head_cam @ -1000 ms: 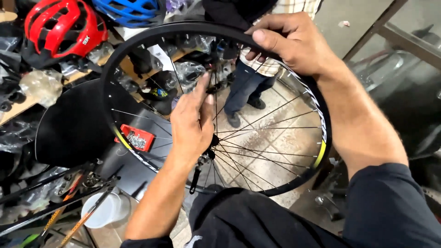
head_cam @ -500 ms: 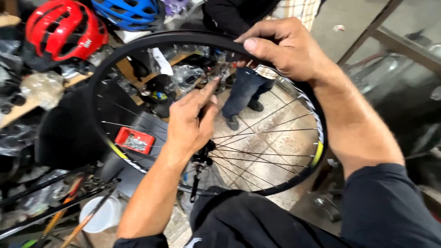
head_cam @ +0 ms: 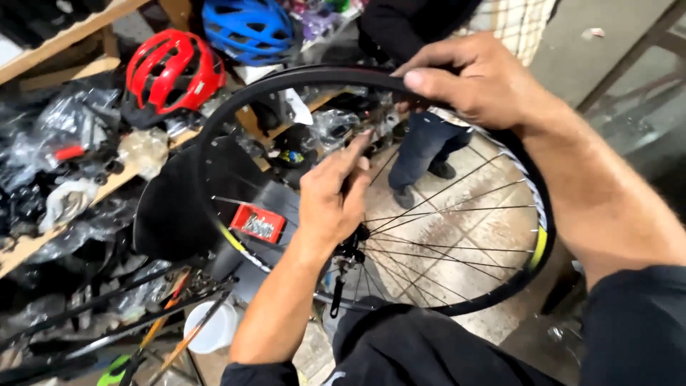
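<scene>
A black bicycle wheel [head_cam: 243, 107] with thin metal spokes and yellow rim marks stands upright in front of me. My right hand [head_cam: 479, 82] grips the top of its rim, thumb over the outer edge. Through the middle of the wheel reaches my left hand [head_cam: 332, 193], fingers closed around a spoke just above the hub [head_cam: 350, 250]. A skewer [head_cam: 336, 293] hangs down from the hub. My dark-clothed lap [head_cam: 421, 350] is under the wheel's lower edge.
A red helmet [head_cam: 171, 71] and a blue helmet [head_cam: 250, 28] lie on a wooden shelf [head_cam: 64, 28] with plastic-wrapped parts. A small red box of bits [head_cam: 257, 223] sits behind the spokes. Another person's legs [head_cam: 421, 154] stand beyond the wheel. A white cup [head_cam: 211, 329] and tools are at lower left.
The wheel and both hands have shifted slightly right and closer in view. My left hand has slid up along the spokes, away from the hub.
</scene>
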